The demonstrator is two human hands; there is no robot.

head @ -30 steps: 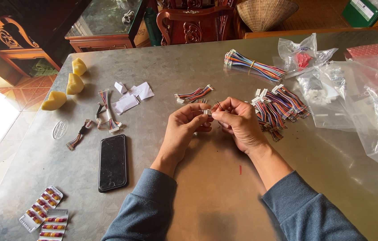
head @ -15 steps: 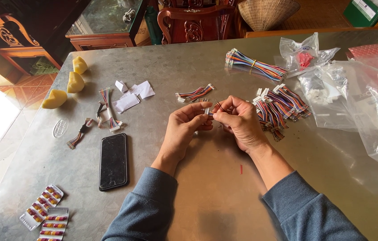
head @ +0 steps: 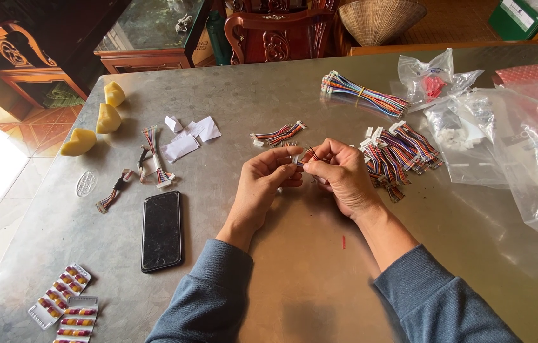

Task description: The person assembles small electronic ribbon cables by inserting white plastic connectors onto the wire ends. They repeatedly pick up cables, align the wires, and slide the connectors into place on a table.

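While the grey metal bench [head: 294,267] carries clear plastic bags [head: 504,133] at my right and a dark phone [head: 161,230] at my left, I see my left hand [head: 262,184] and right hand [head: 339,174] meeting above its middle, both pinching one small multicoloured wire harness [head: 307,155] between fingertips.

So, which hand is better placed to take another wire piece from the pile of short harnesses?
Probably the right hand. The pile of short harnesses lies just beside it, while the left hand is on the far side. Both hands now pinch one small wire harness.
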